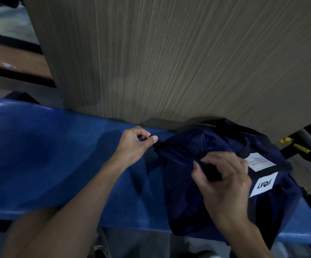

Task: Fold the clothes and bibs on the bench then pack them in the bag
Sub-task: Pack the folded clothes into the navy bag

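Observation:
A dark navy bag [191, 198] with black straps and white labels lies on the right part of the blue bench [48, 161]. My left hand [134, 144] pinches a small black zipper pull at the bag's left end. My right hand [223, 181] grips the bag's dark fabric and a black strap near its top middle. No loose clothes or bibs show on the bench; the bag's inside is hidden.
A tall wood-grain panel [169, 62] stands right behind the bench. Dark gear with yellow parts [299, 148] sits at the far right beyond the bag. The floor and dark rails [17, 71] show at the upper left.

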Action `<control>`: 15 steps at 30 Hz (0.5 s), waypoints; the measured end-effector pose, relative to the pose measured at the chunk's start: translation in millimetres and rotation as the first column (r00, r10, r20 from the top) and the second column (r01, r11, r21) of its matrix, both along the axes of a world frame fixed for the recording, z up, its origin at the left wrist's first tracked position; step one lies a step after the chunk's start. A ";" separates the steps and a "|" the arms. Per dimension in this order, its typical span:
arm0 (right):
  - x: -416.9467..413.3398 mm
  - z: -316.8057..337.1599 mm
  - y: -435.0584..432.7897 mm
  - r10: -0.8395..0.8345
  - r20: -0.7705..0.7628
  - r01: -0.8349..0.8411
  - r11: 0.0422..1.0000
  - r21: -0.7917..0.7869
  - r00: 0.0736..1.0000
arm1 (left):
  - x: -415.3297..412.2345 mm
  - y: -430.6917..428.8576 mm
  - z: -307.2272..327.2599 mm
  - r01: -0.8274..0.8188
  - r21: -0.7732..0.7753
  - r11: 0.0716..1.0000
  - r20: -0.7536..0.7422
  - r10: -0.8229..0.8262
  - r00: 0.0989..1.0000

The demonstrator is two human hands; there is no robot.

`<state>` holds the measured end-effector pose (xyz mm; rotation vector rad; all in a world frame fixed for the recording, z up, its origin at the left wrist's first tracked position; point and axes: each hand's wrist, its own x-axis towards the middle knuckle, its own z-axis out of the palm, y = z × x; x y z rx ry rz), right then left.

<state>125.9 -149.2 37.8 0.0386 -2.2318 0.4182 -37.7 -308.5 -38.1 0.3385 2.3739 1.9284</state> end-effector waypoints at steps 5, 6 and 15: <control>2.3 3.1 -3.9 0.020 0.011 -0.020 0.998 -0.052 1.000 | -2.5 -2.0 -5.2 -0.011 -0.029 1.000 0.006 0.011 1.000; 1.2 3.7 -5.3 0.027 0.017 -0.026 0.997 -0.070 0.999 | -4.0 -2.2 -6.4 -0.022 -0.032 0.999 0.005 0.022 1.000; -6.1 -0.8 -14.9 0.021 0.069 -0.006 0.977 -0.215 0.997 | -13.9 3.2 -43.1 -0.099 -0.252 0.963 -0.028 0.096 0.995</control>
